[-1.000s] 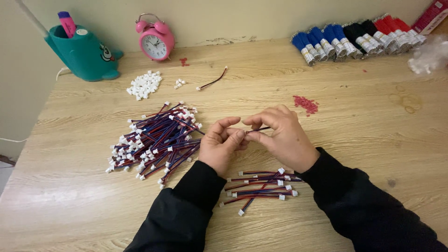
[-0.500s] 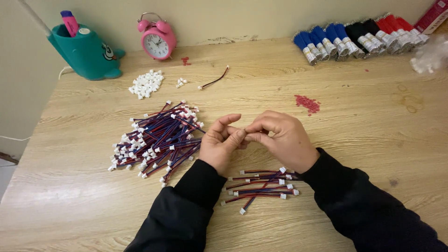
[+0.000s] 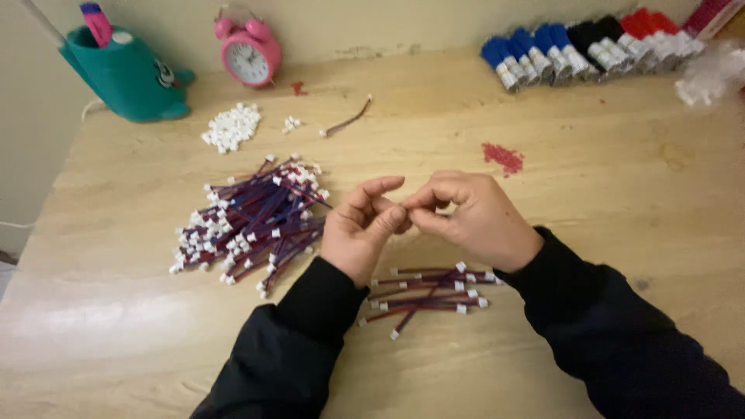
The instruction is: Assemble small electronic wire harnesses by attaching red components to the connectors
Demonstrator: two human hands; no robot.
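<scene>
My left hand (image 3: 358,231) and my right hand (image 3: 472,219) meet fingertip to fingertip above the wooden table (image 3: 605,202). Together they pinch a small wire piece that the fingers almost wholly hide. Left of my hands lies a large heap of short red-and-blue wires with white connector ends (image 3: 248,221). Just below my wrists sits a smaller bunch of the same wires (image 3: 431,293). Both sleeves are black.
Far left are a pile of loose white connectors (image 3: 230,126), a single wire (image 3: 347,122) and a few stray connectors (image 3: 291,122). Red crumbs (image 3: 503,157) lie mid-table. Along the back stand a teal holder (image 3: 124,74), a pink alarm clock (image 3: 248,54), blue, black and red capped items (image 3: 590,46) and a clear bag (image 3: 710,77).
My hands stay together at the same spot. The fingers have shifted slightly around the pinched piece. The piles have not moved.
</scene>
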